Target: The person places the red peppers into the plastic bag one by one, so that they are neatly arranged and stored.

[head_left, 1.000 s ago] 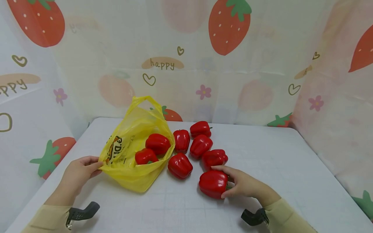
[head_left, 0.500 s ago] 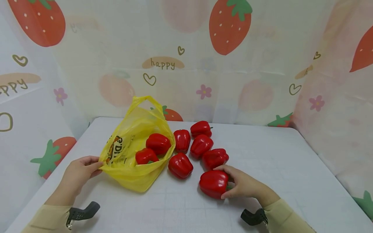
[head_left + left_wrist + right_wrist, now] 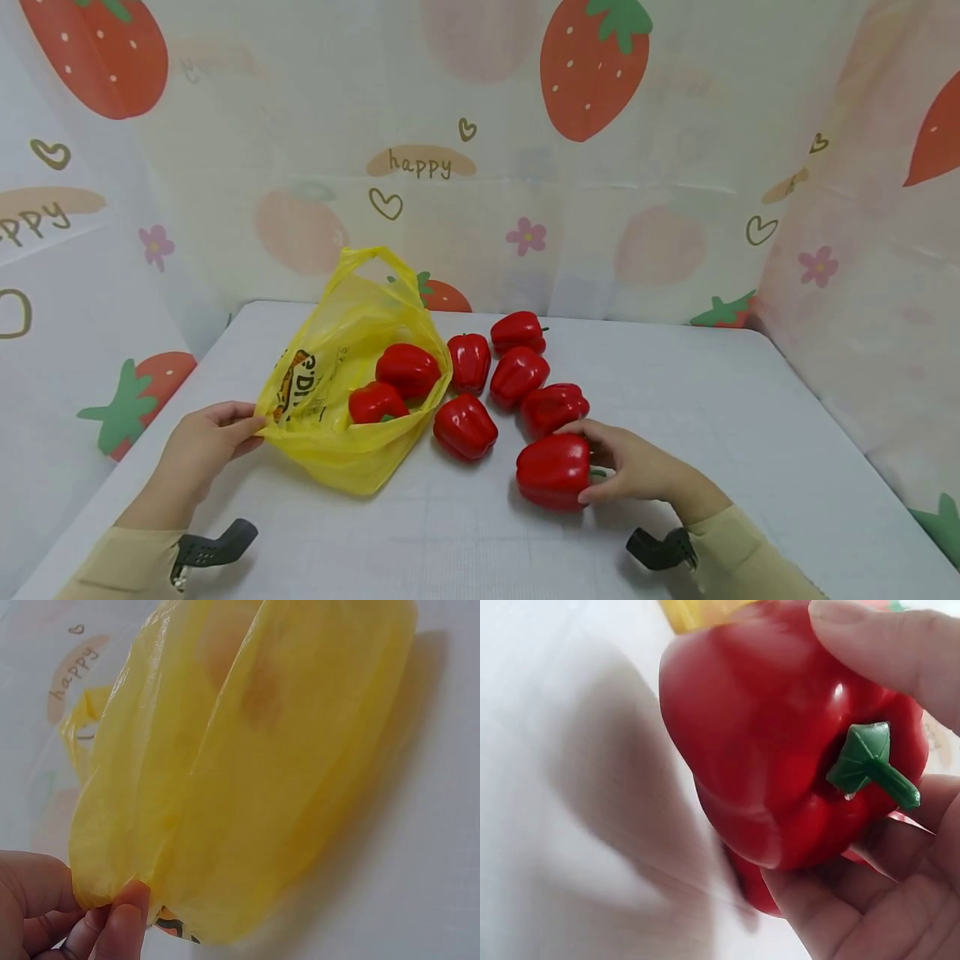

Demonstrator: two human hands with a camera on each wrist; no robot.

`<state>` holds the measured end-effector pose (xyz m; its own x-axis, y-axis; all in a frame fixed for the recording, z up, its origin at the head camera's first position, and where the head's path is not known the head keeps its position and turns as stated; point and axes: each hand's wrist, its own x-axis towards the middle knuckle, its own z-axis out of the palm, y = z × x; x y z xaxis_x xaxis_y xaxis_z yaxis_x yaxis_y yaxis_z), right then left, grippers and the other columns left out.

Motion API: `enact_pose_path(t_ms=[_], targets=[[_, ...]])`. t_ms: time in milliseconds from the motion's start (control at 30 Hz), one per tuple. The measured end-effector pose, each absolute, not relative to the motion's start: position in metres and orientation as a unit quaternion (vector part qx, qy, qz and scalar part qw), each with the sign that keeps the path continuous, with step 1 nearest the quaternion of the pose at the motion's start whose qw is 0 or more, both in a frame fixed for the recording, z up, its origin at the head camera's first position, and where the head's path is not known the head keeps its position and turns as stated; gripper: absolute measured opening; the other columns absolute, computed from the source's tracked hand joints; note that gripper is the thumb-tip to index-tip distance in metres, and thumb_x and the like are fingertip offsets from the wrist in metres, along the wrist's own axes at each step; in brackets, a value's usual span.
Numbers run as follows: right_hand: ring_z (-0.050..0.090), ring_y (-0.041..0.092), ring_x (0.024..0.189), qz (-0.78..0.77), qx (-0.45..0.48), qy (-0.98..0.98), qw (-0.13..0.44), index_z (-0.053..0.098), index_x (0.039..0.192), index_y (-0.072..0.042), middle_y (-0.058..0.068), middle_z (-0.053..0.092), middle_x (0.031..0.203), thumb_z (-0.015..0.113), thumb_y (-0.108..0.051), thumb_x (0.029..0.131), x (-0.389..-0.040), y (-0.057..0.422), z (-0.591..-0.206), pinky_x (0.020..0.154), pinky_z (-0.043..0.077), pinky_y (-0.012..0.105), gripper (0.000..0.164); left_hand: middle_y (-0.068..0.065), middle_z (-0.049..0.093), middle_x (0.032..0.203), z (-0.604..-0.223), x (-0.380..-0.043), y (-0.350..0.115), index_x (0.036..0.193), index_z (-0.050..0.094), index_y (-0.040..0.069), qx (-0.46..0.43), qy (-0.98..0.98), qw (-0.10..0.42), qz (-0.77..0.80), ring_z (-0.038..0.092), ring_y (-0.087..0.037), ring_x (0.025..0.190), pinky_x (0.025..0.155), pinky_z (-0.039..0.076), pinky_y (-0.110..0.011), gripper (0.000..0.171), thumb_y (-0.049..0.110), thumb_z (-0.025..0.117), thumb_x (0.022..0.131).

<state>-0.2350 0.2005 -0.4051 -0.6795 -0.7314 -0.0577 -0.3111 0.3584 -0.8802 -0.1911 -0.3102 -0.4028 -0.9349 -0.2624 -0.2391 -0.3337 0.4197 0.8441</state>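
Observation:
My left hand (image 3: 204, 443) pinches the near left rim of a yellow plastic bag (image 3: 330, 458) between thumb and fingers. The bag's mouth gapes toward me, and two red bell peppers (image 3: 407, 370) show inside it. In the left wrist view the thin yellow film (image 3: 247, 765) hangs from the fingertips. On the other side, my right hand (image 3: 641, 467) grips a red bell pepper (image 3: 553, 472) near its green stem, thumb on one side and fingers on the other. Seen from the right wrist, this pepper (image 3: 750, 712) casts a shadow beside it on the white surface.
Several more red bell peppers (image 3: 519, 377) lie loosely grouped right of the bag. One pepper (image 3: 555, 408) is just behind the gripped one. The white table (image 3: 712, 408) is bordered by a strawberry-patterned curtain (image 3: 570, 192).
The pepper in my right hand has shifted slightly right and up, and its stem shows more. My left hand and the bag have stayed still.

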Motion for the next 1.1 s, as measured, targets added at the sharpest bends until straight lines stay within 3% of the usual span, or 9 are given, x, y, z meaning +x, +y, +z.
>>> enact_pose_path(t_ms=[367, 667, 1100], targets=[[0.050, 0.030, 0.111, -0.484, -0.371, 0.764, 0.210, 0.041, 0.127, -0.007, 0.012, 0.050, 0.120, 0.075, -0.011, 0.073, -0.245, 0.205, -0.378, 0.086, 0.050, 0.033, 0.064, -0.020, 0.051, 0.120, -0.401, -0.193, -0.309, 0.126, 0.050, 0.000, -0.183, 0.842, 0.039, 0.507, 0.060, -0.016, 0.088, 0.077, 0.053, -0.024, 0.051, 0.033, 0.060, 0.088], [0.051, 0.028, 0.109, -0.493, -0.393, 0.753, 0.191, 0.040, 0.128, -0.005, 0.012, 0.050, 0.120, 0.074, -0.006, 0.074, -0.262, 0.189, -0.358, 0.086, 0.051, 0.036, 0.064, -0.022, 0.052, 0.118, -0.401, -0.192, -0.309, 0.125, 0.049, -0.003, -0.173, 0.844, 0.030, 0.507, 0.060, -0.013, 0.084, 0.073, 0.054, -0.022, 0.050, 0.030, 0.059, 0.089], [0.050, 0.026, 0.114, -0.492, -0.384, 0.764, 0.163, 0.041, 0.129, -0.011, 0.008, 0.048, 0.124, 0.074, -0.009, 0.075, -0.294, 0.135, -0.327, 0.088, 0.050, 0.037, 0.063, -0.021, 0.051, 0.119, -0.401, -0.192, -0.309, 0.125, 0.050, -0.002, -0.178, 0.838, 0.038, 0.515, 0.060, -0.016, 0.088, 0.076, 0.053, -0.025, 0.051, 0.031, 0.060, 0.088]])
